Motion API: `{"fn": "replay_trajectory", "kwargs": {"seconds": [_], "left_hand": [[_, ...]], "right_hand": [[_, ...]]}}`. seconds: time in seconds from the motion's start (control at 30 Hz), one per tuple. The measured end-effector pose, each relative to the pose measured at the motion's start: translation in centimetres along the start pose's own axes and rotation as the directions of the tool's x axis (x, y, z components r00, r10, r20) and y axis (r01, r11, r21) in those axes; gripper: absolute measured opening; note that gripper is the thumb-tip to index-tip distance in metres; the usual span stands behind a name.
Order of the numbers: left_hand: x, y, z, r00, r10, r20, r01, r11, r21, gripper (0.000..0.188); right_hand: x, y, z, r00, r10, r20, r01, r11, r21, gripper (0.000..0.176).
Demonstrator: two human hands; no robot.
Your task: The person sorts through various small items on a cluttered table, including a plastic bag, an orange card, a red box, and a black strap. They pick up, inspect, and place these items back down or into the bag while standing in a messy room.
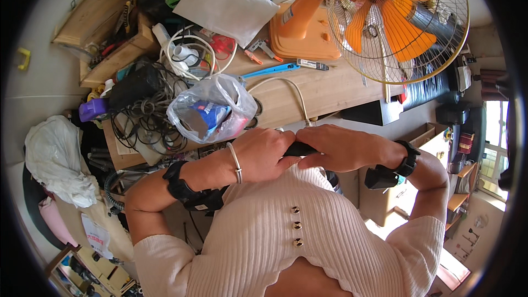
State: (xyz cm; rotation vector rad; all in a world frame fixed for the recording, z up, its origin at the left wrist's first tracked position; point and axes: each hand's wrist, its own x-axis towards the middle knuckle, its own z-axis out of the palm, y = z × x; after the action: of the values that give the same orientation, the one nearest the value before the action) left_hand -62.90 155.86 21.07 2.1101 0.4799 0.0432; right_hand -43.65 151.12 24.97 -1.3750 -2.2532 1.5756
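Both hands are raised close together in front of my chest, at the near edge of the wooden desk (330, 86). My left hand (264, 152), with a pale bangle on its wrist, is closed on one end of a black object (300, 149). From the other side my right hand (340, 148) grips the same object. Most of it is hidden by the fingers, so its kind cannot be told. A clear plastic bag (212, 109) holding a blue packet lies on the desk beyond my left hand. A pale cable (295, 83) runs down over the desk edge beyond the hands.
An orange electric fan (373, 29) stands at the back right. Tangled black cables (144, 121), a coiled white power cord (198, 55), a blue tool (270, 70) and an open wooden box (119, 66) are on the desk. A white plastic bag (57, 156) lies at the left.
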Motion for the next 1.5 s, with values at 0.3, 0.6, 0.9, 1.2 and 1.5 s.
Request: {"fn": "replay_trajectory", "kwargs": {"seconds": [0.3,0.6,0.9,1.2,1.5], "left_hand": [[-2.1,2.4,-1.7,0.981,0.192,-0.028,-0.19,0.98,0.061,0.028],[-2.9,2.8,-1.7,0.978,0.2,-0.054,-0.196,0.977,0.082,0.028],[-1.0,0.7,-2.3,0.989,0.131,-0.075,-0.131,0.991,0.007,0.029],[-1.4,-0.9,-2.6,0.998,0.029,-0.051,-0.04,0.969,-0.242,0.019],[-2.2,-0.9,-1.7,0.952,0.059,-0.302,-0.107,0.984,-0.145,0.019]], "right_hand": [[-2.5,-2.9,0.2,0.997,-0.003,-0.081,-0.002,0.998,-0.065,0.034],[-2.9,-3.6,0.5,0.987,-0.077,-0.138,0.055,0.986,-0.159,0.03],[-1.6,-1.2,1.0,0.931,-0.072,-0.357,0.017,0.988,-0.156,0.031],[-2.3,1.2,1.6,0.953,0.056,-0.298,0.105,0.861,0.498,0.031],[-2.4,2.3,2.7,0.961,0.069,-0.268,0.214,0.428,0.878,0.026]]}}
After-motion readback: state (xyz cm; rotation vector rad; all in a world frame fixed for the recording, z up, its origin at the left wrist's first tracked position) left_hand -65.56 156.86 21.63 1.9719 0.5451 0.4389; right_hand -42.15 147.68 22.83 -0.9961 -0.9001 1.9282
